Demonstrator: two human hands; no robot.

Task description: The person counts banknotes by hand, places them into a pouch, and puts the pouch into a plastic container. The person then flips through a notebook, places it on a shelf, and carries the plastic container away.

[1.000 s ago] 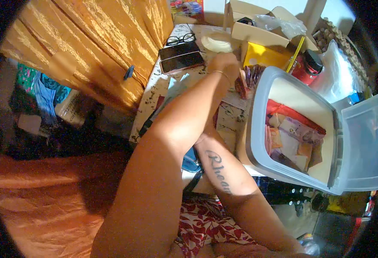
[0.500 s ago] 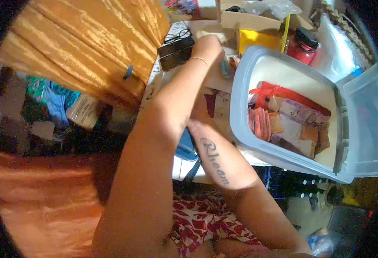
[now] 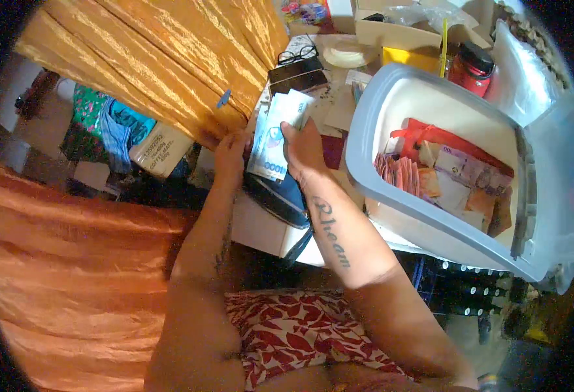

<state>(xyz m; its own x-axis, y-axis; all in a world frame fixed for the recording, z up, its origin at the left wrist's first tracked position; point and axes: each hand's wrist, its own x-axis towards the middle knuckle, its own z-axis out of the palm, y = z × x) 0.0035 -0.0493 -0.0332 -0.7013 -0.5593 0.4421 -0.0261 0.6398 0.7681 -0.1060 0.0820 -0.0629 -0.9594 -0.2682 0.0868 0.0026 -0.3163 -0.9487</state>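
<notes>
My right hand [image 3: 305,149] is closed on a small stack of blue banknotes [image 3: 275,140], thumb on top, the notes slightly fanned and marked 1000. Just left of the notes is my left hand [image 3: 231,153], its fingers drawn together; what they hold, if anything, is hard to make out. Under the notes and against my right wrist lies a dark blue zip pouch [image 3: 277,201], partly covered. To the right stands a grey-rimmed plastic bin [image 3: 391,186] with its lid hinged back. Inside it are orange banknotes [image 3: 401,173], purple banknotes [image 3: 473,170] and a red pouch [image 3: 424,136].
Behind my hands lie eyeglasses [image 3: 298,55], a dark wallet-like case [image 3: 298,75] and a roll of tape [image 3: 349,53]. A red jar with a black lid [image 3: 471,68] and a cardboard box [image 3: 398,32] stand behind the bin. An orange curtain [image 3: 169,59] hangs at the left.
My left hand has come back from the far side of the table to the left of the pouch. The blue banknotes now show in my right hand, which was hidden behind my left arm.
</notes>
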